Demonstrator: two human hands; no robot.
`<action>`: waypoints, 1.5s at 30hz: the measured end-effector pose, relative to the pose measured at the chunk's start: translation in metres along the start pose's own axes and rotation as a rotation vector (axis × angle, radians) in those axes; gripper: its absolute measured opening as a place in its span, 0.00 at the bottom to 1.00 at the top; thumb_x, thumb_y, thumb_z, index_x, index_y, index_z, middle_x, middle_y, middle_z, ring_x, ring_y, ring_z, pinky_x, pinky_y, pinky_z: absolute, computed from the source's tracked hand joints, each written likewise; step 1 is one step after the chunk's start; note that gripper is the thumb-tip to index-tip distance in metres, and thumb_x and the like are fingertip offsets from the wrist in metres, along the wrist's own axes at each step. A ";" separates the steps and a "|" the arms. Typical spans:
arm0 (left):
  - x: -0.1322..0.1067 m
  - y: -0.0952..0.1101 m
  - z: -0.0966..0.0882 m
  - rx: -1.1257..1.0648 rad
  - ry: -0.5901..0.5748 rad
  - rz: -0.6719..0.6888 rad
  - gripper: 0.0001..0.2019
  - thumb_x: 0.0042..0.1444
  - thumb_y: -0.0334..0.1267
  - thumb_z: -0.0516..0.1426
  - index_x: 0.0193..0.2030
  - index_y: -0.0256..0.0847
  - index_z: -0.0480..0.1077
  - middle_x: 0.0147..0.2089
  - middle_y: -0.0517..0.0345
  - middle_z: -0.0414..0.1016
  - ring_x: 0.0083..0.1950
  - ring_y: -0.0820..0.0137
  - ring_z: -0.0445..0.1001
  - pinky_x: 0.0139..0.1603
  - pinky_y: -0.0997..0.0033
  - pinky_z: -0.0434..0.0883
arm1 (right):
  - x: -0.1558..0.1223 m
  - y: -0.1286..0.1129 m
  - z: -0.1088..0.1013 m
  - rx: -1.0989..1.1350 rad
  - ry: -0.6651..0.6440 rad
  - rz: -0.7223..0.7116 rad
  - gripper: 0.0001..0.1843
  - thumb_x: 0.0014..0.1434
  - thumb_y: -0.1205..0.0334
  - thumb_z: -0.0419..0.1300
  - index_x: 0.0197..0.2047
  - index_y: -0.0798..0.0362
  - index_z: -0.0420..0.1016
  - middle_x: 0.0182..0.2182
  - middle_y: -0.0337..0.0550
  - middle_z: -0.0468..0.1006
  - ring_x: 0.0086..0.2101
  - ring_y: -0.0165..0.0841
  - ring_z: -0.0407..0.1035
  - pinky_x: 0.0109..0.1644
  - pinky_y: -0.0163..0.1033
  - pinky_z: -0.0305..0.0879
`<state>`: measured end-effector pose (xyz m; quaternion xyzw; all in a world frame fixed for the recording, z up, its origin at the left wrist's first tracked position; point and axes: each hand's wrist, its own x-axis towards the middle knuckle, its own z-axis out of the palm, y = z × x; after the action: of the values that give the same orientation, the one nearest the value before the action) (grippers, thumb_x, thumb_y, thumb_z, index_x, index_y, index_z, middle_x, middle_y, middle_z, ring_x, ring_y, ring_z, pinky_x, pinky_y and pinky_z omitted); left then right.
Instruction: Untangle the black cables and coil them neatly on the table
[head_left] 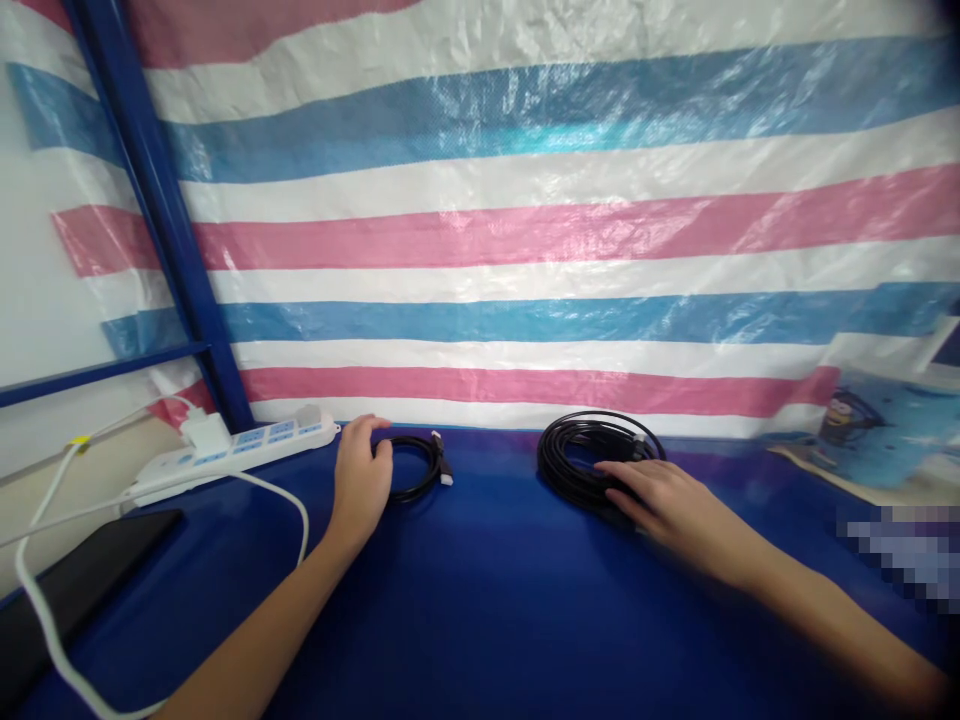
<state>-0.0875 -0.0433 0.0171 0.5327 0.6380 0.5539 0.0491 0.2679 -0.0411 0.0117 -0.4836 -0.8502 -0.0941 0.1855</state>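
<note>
A small coil of black cable (411, 494) lies on the blue tabletop, with two light-coloured plugs (446, 479) at its right side. My left hand (364, 475) is at the coil's left edge, its thumb and forefinger apart; its other fingers are hidden. To the right lies a bigger, thicker coil of black cable (559, 470), with a pale connector (639, 440) near its far right side. My right hand (664, 502) rests over the near right part of this coil, fingers stretched out and thumb apart. The hand covers some of the loops.
At the left stands a white power strip (262, 450) with a white adapter (207, 434) plugged in. A white cord (304, 515) loops over the table near a flat black object (97, 560). Striped plastic sheeting (525, 240) hangs behind; a light-blue printed item (885, 425) stands right.
</note>
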 end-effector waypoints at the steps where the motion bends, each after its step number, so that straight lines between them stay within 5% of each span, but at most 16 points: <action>1: -0.005 0.008 0.000 -0.042 -0.003 0.034 0.09 0.57 0.30 0.50 0.41 0.40 0.69 0.55 0.51 0.66 0.59 0.65 0.64 0.58 0.64 0.65 | 0.000 -0.002 -0.003 -0.011 -0.007 -0.004 0.20 0.63 0.56 0.46 0.49 0.53 0.74 0.43 0.49 0.78 0.43 0.39 0.73 0.49 0.46 0.67; 6: -0.045 0.048 0.003 -0.171 -0.147 0.181 0.10 0.57 0.31 0.48 0.34 0.41 0.71 0.52 0.54 0.69 0.49 0.68 0.71 0.48 0.71 0.69 | 0.003 -0.012 -0.013 -0.038 0.029 0.043 0.19 0.63 0.58 0.45 0.39 0.53 0.76 0.37 0.46 0.78 0.38 0.37 0.73 0.44 0.42 0.65; 11: -0.074 0.072 0.000 -0.243 -0.446 0.373 0.12 0.58 0.29 0.47 0.35 0.41 0.71 0.48 0.56 0.71 0.47 0.72 0.71 0.47 0.75 0.66 | 0.002 -0.017 -0.026 -0.053 0.254 0.305 0.19 0.62 0.54 0.45 0.44 0.54 0.72 0.35 0.50 0.79 0.35 0.42 0.73 0.37 0.42 0.63; 15: -0.080 0.084 -0.005 -0.278 -0.623 0.317 0.12 0.58 0.29 0.47 0.37 0.42 0.70 0.42 0.59 0.73 0.40 0.76 0.71 0.42 0.77 0.66 | -0.002 -0.033 -0.040 0.004 0.387 0.442 0.21 0.62 0.49 0.44 0.45 0.54 0.70 0.30 0.51 0.78 0.26 0.39 0.72 0.29 0.39 0.60; 18: -0.085 0.086 -0.004 -0.203 -0.773 0.196 0.11 0.57 0.31 0.49 0.43 0.43 0.70 0.41 0.59 0.74 0.37 0.75 0.70 0.41 0.74 0.67 | -0.005 -0.052 -0.032 0.178 0.303 0.348 0.20 0.61 0.47 0.47 0.46 0.50 0.69 0.35 0.46 0.79 0.30 0.37 0.73 0.32 0.38 0.64; 22: -0.095 0.076 0.005 -0.133 -0.905 0.212 0.13 0.54 0.31 0.49 0.44 0.44 0.69 0.45 0.56 0.73 0.46 0.68 0.71 0.50 0.67 0.66 | -0.008 -0.073 -0.014 0.271 -0.003 0.113 0.19 0.62 0.50 0.47 0.51 0.44 0.70 0.42 0.40 0.79 0.38 0.38 0.75 0.42 0.41 0.68; 25: -0.097 0.070 0.011 -0.112 -0.932 0.218 0.13 0.53 0.30 0.49 0.43 0.43 0.70 0.45 0.56 0.73 0.48 0.67 0.70 0.51 0.64 0.66 | -0.006 -0.068 -0.016 0.236 0.026 0.096 0.20 0.61 0.51 0.46 0.50 0.46 0.72 0.41 0.43 0.79 0.38 0.39 0.75 0.43 0.42 0.69; 28: -0.097 0.070 0.011 -0.123 -0.921 0.213 0.12 0.54 0.30 0.49 0.41 0.43 0.70 0.43 0.56 0.73 0.46 0.68 0.71 0.50 0.66 0.66 | -0.002 -0.043 -0.023 0.050 0.187 0.385 0.21 0.59 0.48 0.45 0.46 0.48 0.72 0.39 0.49 0.79 0.36 0.45 0.74 0.36 0.45 0.66; 31: -0.097 0.072 0.010 -0.112 -0.927 0.211 0.12 0.54 0.30 0.49 0.41 0.43 0.70 0.43 0.56 0.73 0.45 0.68 0.71 0.49 0.66 0.66 | -0.001 -0.017 -0.018 0.006 0.064 0.469 0.18 0.51 0.45 0.54 0.35 0.50 0.72 0.36 0.51 0.77 0.34 0.52 0.73 0.32 0.47 0.62; 34: -0.098 0.075 0.009 -0.099 -0.946 0.211 0.11 0.54 0.30 0.49 0.39 0.43 0.71 0.41 0.57 0.74 0.44 0.69 0.71 0.46 0.67 0.66 | -0.004 -0.002 -0.007 0.064 -0.008 0.480 0.16 0.48 0.49 0.57 0.35 0.51 0.72 0.34 0.51 0.77 0.31 0.49 0.72 0.31 0.45 0.61; 38: -0.099 0.074 0.009 -0.111 -0.948 0.207 0.11 0.54 0.31 0.49 0.36 0.42 0.71 0.39 0.58 0.74 0.41 0.71 0.71 0.43 0.70 0.66 | 0.000 -0.004 -0.012 0.199 0.043 0.517 0.19 0.46 0.61 0.54 0.44 0.51 0.68 0.35 0.48 0.76 0.33 0.41 0.72 0.36 0.43 0.64; 42: -0.096 0.072 0.012 -0.120 -0.890 0.181 0.11 0.54 0.31 0.49 0.39 0.42 0.71 0.41 0.57 0.74 0.43 0.69 0.71 0.47 0.67 0.66 | 0.007 -0.020 -0.030 0.409 0.098 0.556 0.31 0.48 0.57 0.53 0.57 0.51 0.57 0.50 0.53 0.70 0.25 0.30 0.68 0.30 0.39 0.66; 45: -0.091 0.068 0.014 -0.084 -0.813 0.135 0.14 0.56 0.34 0.49 0.47 0.41 0.70 0.49 0.53 0.73 0.53 0.63 0.67 0.57 0.59 0.62 | 0.006 -0.035 -0.031 0.577 0.038 0.553 0.31 0.48 0.57 0.52 0.57 0.53 0.56 0.52 0.54 0.69 0.20 0.26 0.66 0.25 0.37 0.67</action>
<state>0.0032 -0.1137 0.0157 0.7463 0.5071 0.3259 0.2821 0.2420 -0.0650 0.0429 -0.6204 -0.6760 0.1930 0.3476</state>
